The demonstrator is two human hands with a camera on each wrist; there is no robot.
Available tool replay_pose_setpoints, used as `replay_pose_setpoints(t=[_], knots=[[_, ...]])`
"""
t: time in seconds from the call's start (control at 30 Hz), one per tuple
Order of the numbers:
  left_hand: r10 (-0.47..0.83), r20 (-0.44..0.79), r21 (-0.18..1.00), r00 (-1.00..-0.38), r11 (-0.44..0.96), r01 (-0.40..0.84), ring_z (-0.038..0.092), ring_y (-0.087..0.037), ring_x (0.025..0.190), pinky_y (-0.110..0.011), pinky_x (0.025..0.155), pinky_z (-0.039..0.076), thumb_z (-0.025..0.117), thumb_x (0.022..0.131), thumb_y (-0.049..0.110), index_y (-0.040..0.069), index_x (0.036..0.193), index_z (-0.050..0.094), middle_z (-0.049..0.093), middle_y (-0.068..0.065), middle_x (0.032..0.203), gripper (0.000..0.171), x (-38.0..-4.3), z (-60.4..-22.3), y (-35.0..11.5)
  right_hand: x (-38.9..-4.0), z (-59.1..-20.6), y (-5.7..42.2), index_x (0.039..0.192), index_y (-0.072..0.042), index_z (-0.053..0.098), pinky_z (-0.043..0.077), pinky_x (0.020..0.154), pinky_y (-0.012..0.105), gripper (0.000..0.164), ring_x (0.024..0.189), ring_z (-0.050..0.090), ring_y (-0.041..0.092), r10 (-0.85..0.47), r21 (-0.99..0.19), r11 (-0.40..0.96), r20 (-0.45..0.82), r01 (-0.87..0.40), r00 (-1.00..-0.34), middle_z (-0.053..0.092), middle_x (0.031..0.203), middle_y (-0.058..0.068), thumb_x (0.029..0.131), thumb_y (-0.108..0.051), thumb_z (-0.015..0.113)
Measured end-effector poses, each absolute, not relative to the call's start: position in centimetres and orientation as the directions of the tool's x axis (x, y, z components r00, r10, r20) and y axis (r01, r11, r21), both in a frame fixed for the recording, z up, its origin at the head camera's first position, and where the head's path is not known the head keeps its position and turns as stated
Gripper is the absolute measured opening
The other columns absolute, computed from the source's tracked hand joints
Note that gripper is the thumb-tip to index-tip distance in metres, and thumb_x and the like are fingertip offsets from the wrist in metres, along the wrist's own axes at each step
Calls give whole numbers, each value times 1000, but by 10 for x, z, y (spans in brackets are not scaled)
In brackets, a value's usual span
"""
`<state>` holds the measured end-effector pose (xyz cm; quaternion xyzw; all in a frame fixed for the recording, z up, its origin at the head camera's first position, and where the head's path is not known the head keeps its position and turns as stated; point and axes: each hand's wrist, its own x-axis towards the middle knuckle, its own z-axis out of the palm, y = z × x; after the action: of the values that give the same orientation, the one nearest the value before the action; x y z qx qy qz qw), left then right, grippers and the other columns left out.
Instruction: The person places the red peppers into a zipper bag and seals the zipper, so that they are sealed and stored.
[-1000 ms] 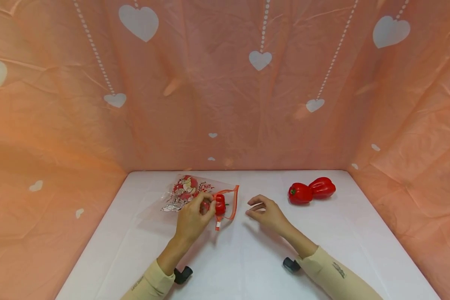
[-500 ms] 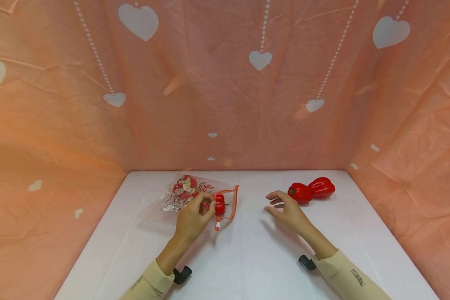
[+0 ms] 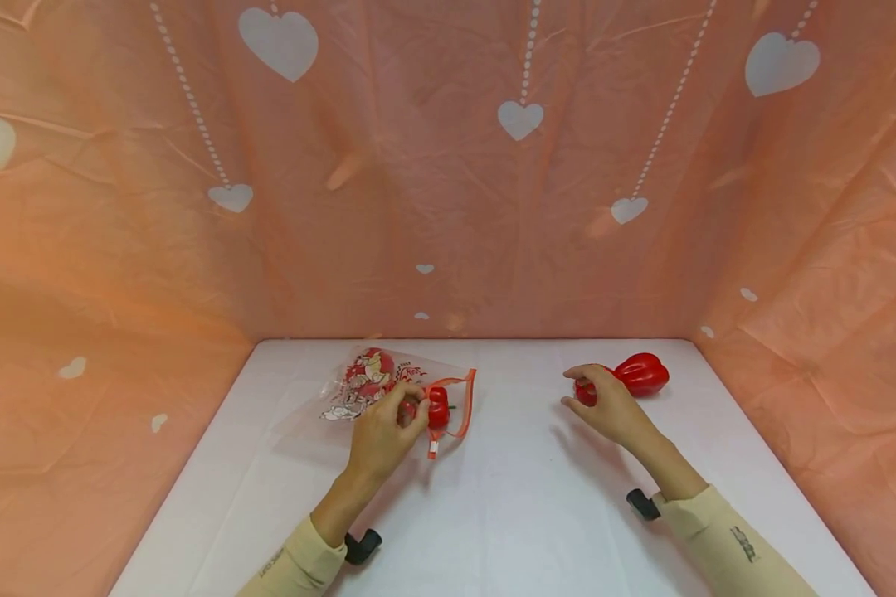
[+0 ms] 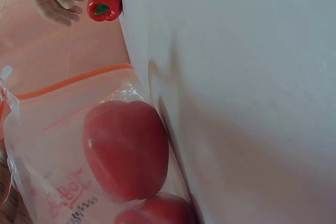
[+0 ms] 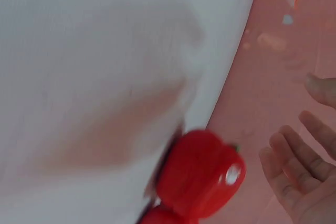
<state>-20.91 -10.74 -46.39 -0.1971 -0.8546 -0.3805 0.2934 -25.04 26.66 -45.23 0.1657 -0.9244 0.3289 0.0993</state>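
Note:
My left hand (image 3: pixel 382 427) pinches the rim of a clear zip bag (image 3: pixel 459 380) with an orange edge and printed figures. Red bell peppers lie inside; one bell pepper (image 3: pixel 438 408) with a green stem sits at the bag's mouth, and another bell pepper (image 4: pixel 126 150) shows through the plastic in the left wrist view. At the right, my right hand (image 3: pixel 608 406) hovers over a loose bell pepper (image 5: pixel 199 174), partly hiding it in the head view. Its fingers are spread and hold nothing. A second loose bell pepper (image 3: pixel 644 375) lies against that one.
A white cloth covers the table (image 3: pixel 493 514). Orange curtains (image 3: pixel 448 207) with white hearts hang behind it and at both sides. A black wrist piece (image 3: pixel 642 504) sits under the right sleeve, with a similar black piece (image 3: pixel 362 547) at the left.
My right hand has moved right, from beside the bag's mouth to over the nearer loose bell pepper. The left hand and the bag have stayed in place.

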Motion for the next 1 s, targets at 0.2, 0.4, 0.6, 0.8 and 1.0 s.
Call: replay_pose_setpoints(t=[0.2,0.4,0.6,0.8,1.0], knots=[[115,651,537,-750,629,562,50,-8,63,-22,54,46,84,91,6,9,107,70,73,0,83,22,-209,-464,-107,-262,-449,285,135,5,64,54,102,63,50,125,59,47,-285,-467,798,266,-381,-921,63,134,27,90,-8,85],[117,643,540,-757,631,556,51,-8,64,-22,55,47,83,92,8,9,108,70,73,0,83,21,-209,-464,-108,-268,-448,302,140,4,60,52,99,71,61,131,53,50,-279,-386,855,217,-345,-935,59,139,29,87,-12,88],[119,642,535,-758,638,554,52,-9,65,-22,55,47,83,92,9,9,109,70,72,0,83,21,-209,-464,-108,-273,-451,316,140,3,60,46,103,75,64,131,50,52,-290,-327,877,222,-351,-931,58,138,30,86,-14,89],[112,644,536,-757,639,551,52,-9,66,-22,56,48,84,91,7,9,108,70,72,1,84,22,-209,-464,-109,-275,-452,324,143,8,56,39,106,76,74,132,45,55,-280,-285,903,177,-321,-944,55,140,33,82,-13,92],[110,641,538,-760,642,546,52,-9,66,-22,57,48,84,92,7,9,108,70,72,1,83,22,-208,-463,-110,-275,-453,328,143,12,55,38,107,75,75,133,42,56,-263,-265,919,137,-291,-955,53,142,35,82,-11,91]])
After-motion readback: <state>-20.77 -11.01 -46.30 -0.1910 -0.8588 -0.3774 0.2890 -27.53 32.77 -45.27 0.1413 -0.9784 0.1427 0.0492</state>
